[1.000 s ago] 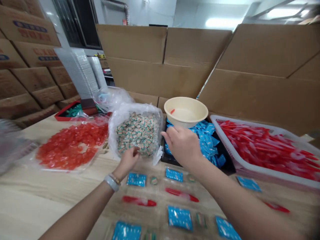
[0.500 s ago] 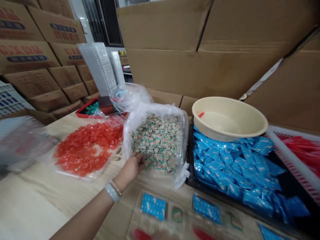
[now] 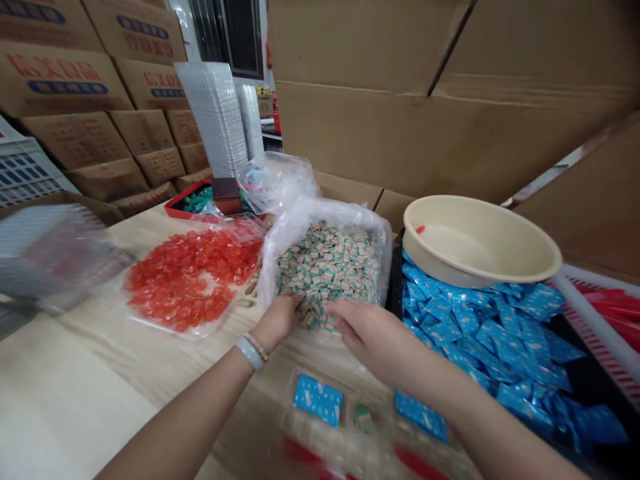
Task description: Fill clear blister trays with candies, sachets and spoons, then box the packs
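A clear plastic bag of small wrapped sweets (image 3: 329, 267) in green, white and pink-brown wrappers lies on the wooden table (image 3: 75, 380). Both hands are at its front edge. The fingers of my left hand (image 3: 279, 321) reach into the pile, and my right hand (image 3: 363, 337) curves over the sweets beside it. Whether either hand holds any sweets is hidden by the fingers. Below them is a compartmented clear tray (image 3: 320, 417) holding a blue sachet (image 3: 318, 400) and a small green-wrapped sweet (image 3: 364, 419).
To the left lies a bag of red wrapped sweets (image 3: 193, 280). Blue sachets (image 3: 480, 333) fill a black tray on the right, beneath a beige bowl (image 3: 480, 240). A white basket (image 3: 600, 313) of red items and stacked cardboard boxes (image 3: 95, 140) stand beyond.
My right hand has come back into view and now sits at the sweets bag beside my left hand. The view has shifted slightly right and up.
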`<action>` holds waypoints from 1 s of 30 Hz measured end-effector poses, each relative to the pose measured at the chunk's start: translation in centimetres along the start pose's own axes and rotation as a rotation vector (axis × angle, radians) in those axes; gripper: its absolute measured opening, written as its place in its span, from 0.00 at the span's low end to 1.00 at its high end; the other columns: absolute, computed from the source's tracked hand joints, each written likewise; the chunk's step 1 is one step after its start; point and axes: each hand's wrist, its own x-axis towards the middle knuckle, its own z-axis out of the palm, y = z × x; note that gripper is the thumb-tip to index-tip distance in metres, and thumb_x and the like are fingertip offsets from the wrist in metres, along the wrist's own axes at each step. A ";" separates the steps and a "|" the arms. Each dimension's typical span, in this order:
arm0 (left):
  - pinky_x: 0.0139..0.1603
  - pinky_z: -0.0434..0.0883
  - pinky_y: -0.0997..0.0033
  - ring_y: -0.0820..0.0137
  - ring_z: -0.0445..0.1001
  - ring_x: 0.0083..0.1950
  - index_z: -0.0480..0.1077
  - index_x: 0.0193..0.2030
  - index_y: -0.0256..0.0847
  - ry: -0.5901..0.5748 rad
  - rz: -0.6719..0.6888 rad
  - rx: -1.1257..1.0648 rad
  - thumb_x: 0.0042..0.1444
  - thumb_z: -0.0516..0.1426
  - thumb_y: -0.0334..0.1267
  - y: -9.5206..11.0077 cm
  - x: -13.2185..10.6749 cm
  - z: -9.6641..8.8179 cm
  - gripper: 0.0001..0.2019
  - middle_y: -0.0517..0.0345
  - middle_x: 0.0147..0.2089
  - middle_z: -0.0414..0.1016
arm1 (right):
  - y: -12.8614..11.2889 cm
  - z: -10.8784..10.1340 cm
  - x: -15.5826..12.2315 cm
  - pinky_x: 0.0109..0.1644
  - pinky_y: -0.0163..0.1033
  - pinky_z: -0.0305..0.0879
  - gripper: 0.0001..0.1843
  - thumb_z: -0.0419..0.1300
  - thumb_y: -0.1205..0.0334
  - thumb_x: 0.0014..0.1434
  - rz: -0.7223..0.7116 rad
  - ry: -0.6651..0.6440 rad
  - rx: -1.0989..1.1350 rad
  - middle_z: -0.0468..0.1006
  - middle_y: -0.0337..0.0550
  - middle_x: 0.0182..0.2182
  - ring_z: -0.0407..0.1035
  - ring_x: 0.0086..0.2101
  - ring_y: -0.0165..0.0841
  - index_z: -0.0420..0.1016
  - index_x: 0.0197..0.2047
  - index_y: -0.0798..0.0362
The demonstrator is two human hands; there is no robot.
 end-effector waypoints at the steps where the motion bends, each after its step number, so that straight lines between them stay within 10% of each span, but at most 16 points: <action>1: 0.33 0.62 0.75 0.72 0.66 0.31 0.68 0.32 0.36 -0.009 0.006 -0.001 0.46 0.50 0.28 0.0 0.1 0.0 0.07 0.55 0.32 0.68 | 0.6 0.7 1.4 0.39 0.33 0.58 0.17 0.48 0.74 0.52 0.038 0.028 0.029 0.73 0.43 0.37 0.66 0.36 0.29 0.70 0.41 0.52; 9: 0.32 0.61 0.75 0.72 0.66 0.31 0.67 0.31 0.36 0.028 0.081 -0.031 0.47 0.48 0.27 -0.2 -0.8 0.0 0.08 0.54 0.32 0.69 | 2.0 8.2 4.7 0.42 0.35 0.57 0.16 0.49 0.70 0.52 0.176 0.154 0.100 0.71 0.45 0.41 0.65 0.39 0.33 0.69 0.44 0.52; 30: 0.34 0.62 0.73 0.70 0.66 0.33 0.66 0.31 0.37 0.089 0.048 -0.015 0.47 0.50 0.28 1.1 -1.4 1.2 0.06 0.55 0.32 0.68 | 0.9 10.0 3.0 0.41 0.36 0.58 0.11 0.49 0.73 0.50 0.183 0.165 0.064 0.68 0.45 0.37 0.63 0.37 0.33 0.69 0.34 0.55</action>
